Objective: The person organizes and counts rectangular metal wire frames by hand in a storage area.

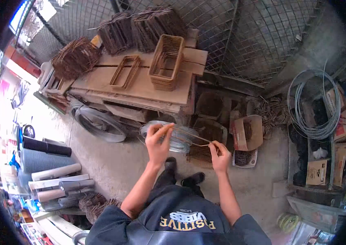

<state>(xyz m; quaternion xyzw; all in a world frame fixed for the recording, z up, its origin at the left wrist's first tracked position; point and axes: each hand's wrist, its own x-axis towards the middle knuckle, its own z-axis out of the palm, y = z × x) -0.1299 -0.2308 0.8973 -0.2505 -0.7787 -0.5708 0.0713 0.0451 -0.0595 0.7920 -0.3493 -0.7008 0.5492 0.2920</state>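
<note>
My left hand (pixel 158 143) is closed, thumb and fingers pinching one end of a thin, rust-brown wire stirrup (pixel 193 136). At its other end, my right hand (pixel 220 156) pinches a corner. The stirrup hangs in the air in front of my body, a narrow bent-rod loop seen nearly edge-on. Behind and below it are coils of silvery wire (pixel 179 143). On the wooden table (pixel 95 87) beyond stand a tall stack of rectangular stirrups (pixel 166 61) and a smaller, lower pile of stirrups (pixel 125 72).
Bundles of dark rods (pixel 76 58) line the table's back, against a wire-mesh fence (pixel 258 36). A wire coil (pixel 99 124) leans below. Mesh rolls (pixel 44 161) lie left. An open cardboard box (pixel 248 132) stands right, near a hanging wire coil (pixel 316 104).
</note>
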